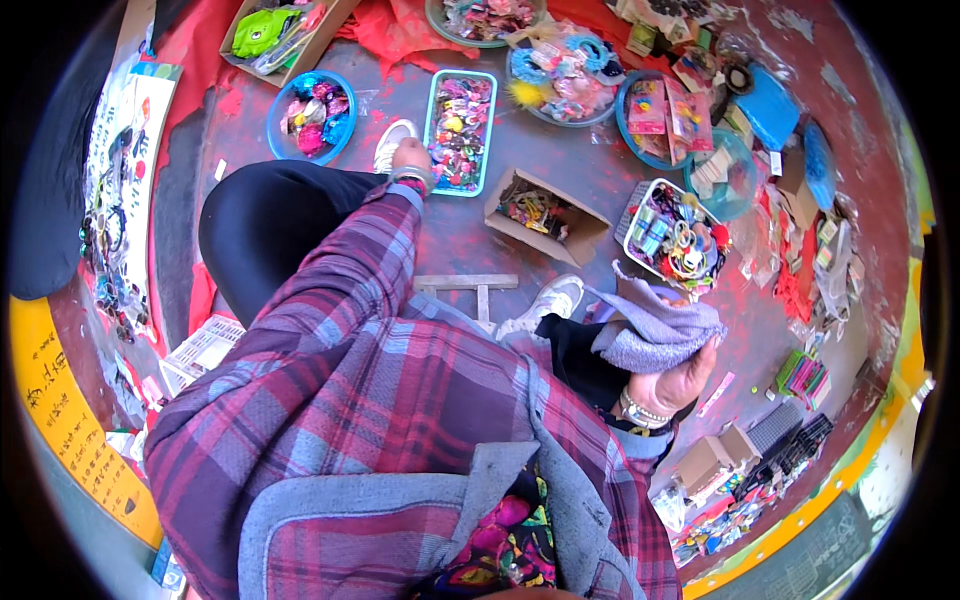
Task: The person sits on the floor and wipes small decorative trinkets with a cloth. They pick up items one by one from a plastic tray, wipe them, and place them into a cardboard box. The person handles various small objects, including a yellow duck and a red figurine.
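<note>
My right hand point(676, 382) is closed around a bunched lavender-grey cloth point(655, 325), lifted over my right knee. One end of the cloth sticks out to the left, and whatever may lie under its folds is hidden. Reaching forward, my left hand point(411, 155) is curled at the left edge of a rectangular basket point(431, 118) with a pale green rim. It looks closed on that rim, though its fingertips are out of sight. Small colourful hair accessories point(463, 120) fill this basket.
Around me stand a blue round basket point(271, 128), an open cardboard box point(532, 240) and a white basket of hair ties point(650, 262). Round tubs of accessories point(565, 122) line the far side. A white crate point(190, 362) sits at left, a wooden stool bar point(466, 282) between my feet.
</note>
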`<move>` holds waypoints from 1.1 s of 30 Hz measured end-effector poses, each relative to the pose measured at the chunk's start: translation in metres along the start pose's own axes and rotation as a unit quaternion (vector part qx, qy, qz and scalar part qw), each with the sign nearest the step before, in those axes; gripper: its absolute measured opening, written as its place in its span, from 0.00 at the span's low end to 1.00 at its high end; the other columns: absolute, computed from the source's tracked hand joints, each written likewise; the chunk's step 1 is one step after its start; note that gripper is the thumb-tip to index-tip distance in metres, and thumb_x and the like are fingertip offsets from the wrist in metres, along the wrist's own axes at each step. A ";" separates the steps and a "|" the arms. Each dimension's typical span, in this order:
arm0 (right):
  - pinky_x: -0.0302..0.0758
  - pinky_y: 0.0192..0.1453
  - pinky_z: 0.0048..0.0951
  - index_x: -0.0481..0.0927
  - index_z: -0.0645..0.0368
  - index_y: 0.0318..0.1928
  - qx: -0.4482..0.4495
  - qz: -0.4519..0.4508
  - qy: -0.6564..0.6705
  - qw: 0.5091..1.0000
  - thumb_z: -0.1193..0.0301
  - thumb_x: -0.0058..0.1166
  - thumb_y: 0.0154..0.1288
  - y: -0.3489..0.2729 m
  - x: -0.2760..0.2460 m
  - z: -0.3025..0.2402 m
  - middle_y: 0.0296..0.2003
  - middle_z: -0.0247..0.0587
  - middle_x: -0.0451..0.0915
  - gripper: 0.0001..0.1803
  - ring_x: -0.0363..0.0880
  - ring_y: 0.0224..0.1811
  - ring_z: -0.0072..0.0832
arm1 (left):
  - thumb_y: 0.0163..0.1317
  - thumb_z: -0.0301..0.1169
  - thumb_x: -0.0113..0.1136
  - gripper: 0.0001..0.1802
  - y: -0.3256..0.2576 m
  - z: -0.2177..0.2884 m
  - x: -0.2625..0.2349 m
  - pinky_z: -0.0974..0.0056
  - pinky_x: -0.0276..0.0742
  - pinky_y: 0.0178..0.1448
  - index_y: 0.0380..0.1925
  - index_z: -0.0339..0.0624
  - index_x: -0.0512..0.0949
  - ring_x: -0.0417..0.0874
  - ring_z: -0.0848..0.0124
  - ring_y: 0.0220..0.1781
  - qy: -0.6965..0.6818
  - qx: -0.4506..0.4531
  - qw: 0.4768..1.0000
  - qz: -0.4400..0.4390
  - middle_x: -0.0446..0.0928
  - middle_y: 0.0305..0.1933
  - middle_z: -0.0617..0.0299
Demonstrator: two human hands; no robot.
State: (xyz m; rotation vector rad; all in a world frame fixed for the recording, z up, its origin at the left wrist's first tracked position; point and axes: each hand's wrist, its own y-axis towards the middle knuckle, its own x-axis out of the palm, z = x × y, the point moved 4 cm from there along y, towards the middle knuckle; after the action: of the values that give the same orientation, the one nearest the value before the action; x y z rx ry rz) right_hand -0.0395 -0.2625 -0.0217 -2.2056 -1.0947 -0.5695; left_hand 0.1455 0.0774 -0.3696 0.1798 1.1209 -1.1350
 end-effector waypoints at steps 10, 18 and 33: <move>0.64 0.58 0.50 0.70 0.64 0.48 0.047 -0.035 -0.025 0.998 0.58 0.43 0.64 0.007 0.003 0.006 0.44 0.53 0.73 0.22 0.70 0.50 0.46 | 0.45 0.30 0.63 0.37 -0.011 0.068 0.025 0.56 0.59 0.65 0.59 0.48 0.60 0.53 0.53 0.67 0.197 0.269 0.937 -0.108 0.57 0.63 0.51; 0.65 0.57 0.48 0.69 0.65 0.48 0.065 -0.012 -0.039 0.997 0.58 0.44 0.63 0.004 -0.004 0.009 0.44 0.54 0.73 0.23 0.71 0.50 0.45 | 0.49 0.23 0.53 0.23 -0.016 0.068 0.029 0.55 0.65 0.58 0.48 0.50 0.70 0.65 0.53 0.57 0.206 0.271 0.933 -0.120 0.66 0.55 0.50; 0.66 0.56 0.46 0.68 0.64 0.48 0.042 0.002 -0.060 0.997 0.60 0.46 0.62 -0.007 -0.010 0.008 0.44 0.51 0.74 0.21 0.72 0.48 0.43 | 0.43 0.28 0.63 0.20 0.019 0.028 0.013 0.67 0.74 0.46 0.42 0.47 0.80 0.81 0.67 0.38 -0.038 0.112 0.983 -0.137 0.80 0.40 0.54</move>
State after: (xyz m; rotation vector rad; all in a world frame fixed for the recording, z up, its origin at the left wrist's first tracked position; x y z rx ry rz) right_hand -0.0499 -0.2587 -0.0313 -2.1920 -1.1533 -0.3851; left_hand 0.1769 0.0607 -0.3740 0.1584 0.9676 -1.5037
